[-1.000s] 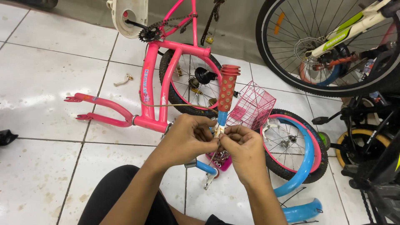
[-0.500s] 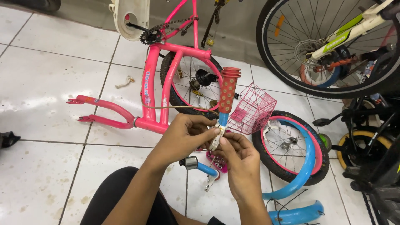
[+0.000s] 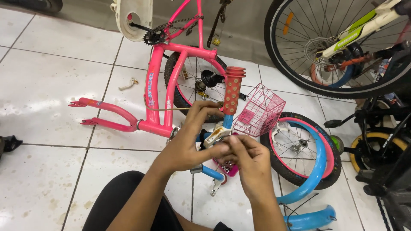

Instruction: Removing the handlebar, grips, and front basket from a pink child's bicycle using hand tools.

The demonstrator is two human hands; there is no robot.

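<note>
Hands meet right at the centre of the picture, over a small pink children's bicycle frame [image 3: 156,92] that lies upside down on the white tiled floor [image 3: 51,77]. Left hand [image 3: 190,139] is curled around the blue handlebar [image 3: 212,173], fingers wrapped over the top, thumb side pressing a white brake lever [image 3: 216,133] that sits on the bar. Right hand [image 3: 250,160] comes in from the other side, fingertips pinched narrow on the same white lever, touching the left hand's fingers. What sits between the fingertips is too small to tell.

Handlebar itself: blue tube, with a pink-orange dotted grip [image 3: 233,92] standing upright just above the hands, ribbed flange at its top end. A second grip end, magenta, peeks out below the hands. The pink frame shows a curved rear fork pointing left, a chain and sprocket [image 3: 154,37] up top beside a cream chain guard [image 3: 135,17].

Just right of the grip, a pink wire basket [image 3: 263,109]. Beside it, a small wheel [image 3: 299,149] with a blue mudguard [image 3: 314,171] arched over it, lying on the tiles. A large bicycle wheel [image 3: 338,47] stands in the upper right. The person's dark-clothed knee [image 3: 124,205] fills the bottom edge.
</note>
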